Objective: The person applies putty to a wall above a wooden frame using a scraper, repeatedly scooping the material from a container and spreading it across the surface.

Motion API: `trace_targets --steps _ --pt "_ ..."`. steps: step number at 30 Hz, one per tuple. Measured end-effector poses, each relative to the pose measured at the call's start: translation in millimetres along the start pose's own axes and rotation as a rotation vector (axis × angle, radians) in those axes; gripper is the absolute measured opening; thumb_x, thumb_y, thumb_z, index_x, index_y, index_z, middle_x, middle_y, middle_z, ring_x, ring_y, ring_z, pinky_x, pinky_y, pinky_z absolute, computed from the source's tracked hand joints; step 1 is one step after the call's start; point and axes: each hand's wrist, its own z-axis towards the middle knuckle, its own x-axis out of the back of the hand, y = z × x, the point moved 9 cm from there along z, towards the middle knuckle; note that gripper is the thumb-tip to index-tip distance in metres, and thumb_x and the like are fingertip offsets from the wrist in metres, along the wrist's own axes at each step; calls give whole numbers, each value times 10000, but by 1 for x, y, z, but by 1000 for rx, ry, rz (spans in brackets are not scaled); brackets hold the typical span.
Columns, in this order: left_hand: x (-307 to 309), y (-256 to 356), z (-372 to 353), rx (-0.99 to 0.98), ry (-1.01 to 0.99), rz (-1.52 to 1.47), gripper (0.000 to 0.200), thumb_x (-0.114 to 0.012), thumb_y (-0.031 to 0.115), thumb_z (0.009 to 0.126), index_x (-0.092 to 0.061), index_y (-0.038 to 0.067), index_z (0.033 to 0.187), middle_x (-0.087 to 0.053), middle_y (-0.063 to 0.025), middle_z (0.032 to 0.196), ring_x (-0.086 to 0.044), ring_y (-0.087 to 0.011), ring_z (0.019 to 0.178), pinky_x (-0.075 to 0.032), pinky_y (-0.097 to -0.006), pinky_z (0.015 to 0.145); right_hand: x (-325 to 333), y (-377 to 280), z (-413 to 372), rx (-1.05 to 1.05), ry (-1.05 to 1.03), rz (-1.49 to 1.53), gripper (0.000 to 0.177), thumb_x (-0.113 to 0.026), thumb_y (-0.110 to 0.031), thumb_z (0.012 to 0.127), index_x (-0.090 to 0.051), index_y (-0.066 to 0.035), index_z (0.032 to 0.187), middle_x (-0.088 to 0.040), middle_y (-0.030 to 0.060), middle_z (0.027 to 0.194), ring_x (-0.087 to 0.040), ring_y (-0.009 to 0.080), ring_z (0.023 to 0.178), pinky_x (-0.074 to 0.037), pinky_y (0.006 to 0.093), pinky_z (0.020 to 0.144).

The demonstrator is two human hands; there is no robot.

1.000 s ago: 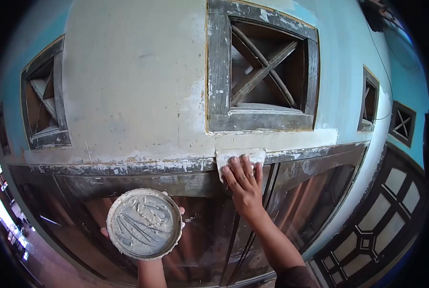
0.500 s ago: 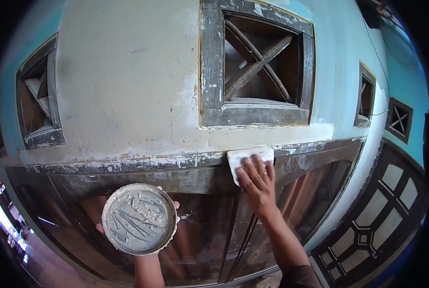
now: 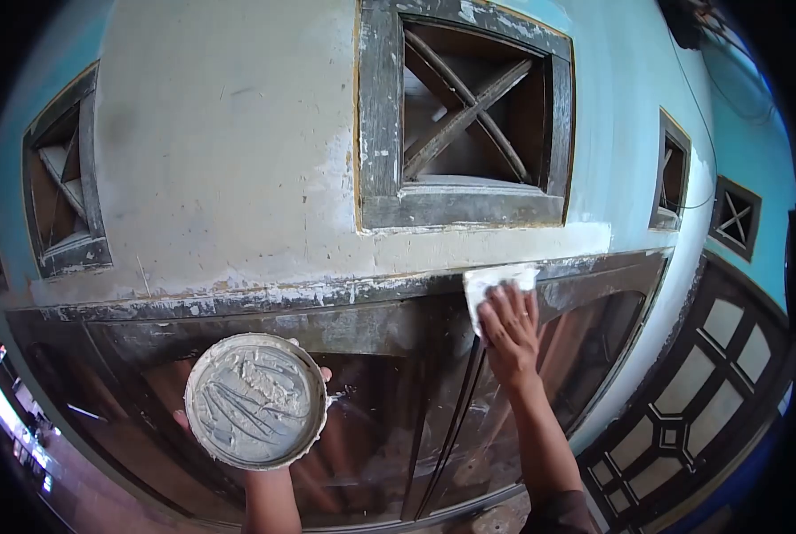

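A round, shallow container (image 3: 255, 400) of pale paste rests on my left hand (image 3: 325, 375), whose fingertips show at both sides of the rim while the palm is hidden underneath. My right hand (image 3: 507, 327) presses a flat whitish spreader (image 3: 496, 283) against the top edge of the dark wooden frame (image 3: 353, 327), below the large square vent. White smears and patches run along the wooden ledge (image 3: 238, 301) to the left of the spreader.
Above is a pale wall (image 3: 220, 151) with a square vent (image 3: 375, 116) crossed by two bars. Smaller vents (image 3: 669, 173) stand at both sides. Glass panes (image 3: 362, 445) lie below the ledge. A dark panelled door (image 3: 682, 392) is at the right.
My right hand and the spreader have moved right along the top of the frame. My left hand still holds the container, and the whole view has shifted slightly.
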Motion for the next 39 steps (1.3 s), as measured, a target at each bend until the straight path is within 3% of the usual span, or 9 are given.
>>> trace_targets --steps 8,9,12,17,26,28,32,36,39 --pt "8 -2 -1 18 27 -2 1186 -507 897 719 -283 56 1525 -387 -310 1469 -452 -643 1210 -546 -690 827 -28 21 27 -88 -62 14 475 -619 30 849 -631 -125 1297 -535 128 1449 -437 352 1401 -256 558 1157" --pt "-2 -2 0 80 -142 -49 1194 -572 876 698 -291 72 1535 -275 -323 1531 -339 -620 1324 -331 -783 1026 -28 22 21 -89 -54 9 471 -619 29 848 -634 -123 1293 -535 129 1450 -432 353 1405 -253 555 1160" --pt "12 -3 -11 54 -90 -12 1214 -550 888 700 -254 59 1537 -342 -312 1496 -411 -650 1245 -521 -718 848 -22 19 3 -107 -108 -15 434 -658 12 857 -647 -120 1270 -548 129 1437 -450 355 1392 -256 543 1163" --pt "18 -13 -24 108 -63 -40 1127 -594 841 723 -339 81 1515 -357 -300 1499 -403 -550 1323 -252 -781 1070 11 13 20 -64 49 -31 403 -745 -31 837 -678 -120 1225 -583 143 1392 -505 383 1339 -300 557 1143" --pt "3 -23 -23 222 -235 -268 1207 -740 770 649 -242 152 1557 -195 -252 1579 -245 -638 1358 -361 -835 929 -17 7 26 -106 -90 -17 425 -710 14 835 -665 -89 1245 -584 150 1392 -490 339 1364 -287 510 1152" --pt "17 -23 -29 190 -51 -216 1225 -754 773 624 -255 151 1553 -225 -251 1565 -267 -630 1352 -378 -825 927 -3 1 27 -99 -144 -11 418 -697 19 846 -661 -80 1250 -587 139 1392 -493 337 1361 -295 525 1153" --pt "23 -19 -31 176 -131 -190 1225 -769 765 614 -270 149 1547 -283 -248 1542 -296 -623 1342 -413 -801 923 54 -11 36 -481 -61 239 298 -594 18 927 -641 42 1220 -656 205 1266 -615 306 1229 -450 430 1051" --pt "26 -8 -32 124 15 -23 1245 -797 749 589 -277 148 1547 -276 -228 1563 -348 -477 1393 -373 -685 1082 60 -32 26 -912 -144 889 176 -611 -8 921 -660 76 1068 -698 63 975 -627 95 872 -479 227 763" --pt "29 8 -34 67 21 87 1253 -809 734 587 -270 138 1548 -290 -232 1555 -359 -467 1388 -371 -672 1090 24 -74 28 -1171 -497 1298 145 -680 -8 862 -657 48 994 -676 51 873 -598 67 740 -433 216 597"
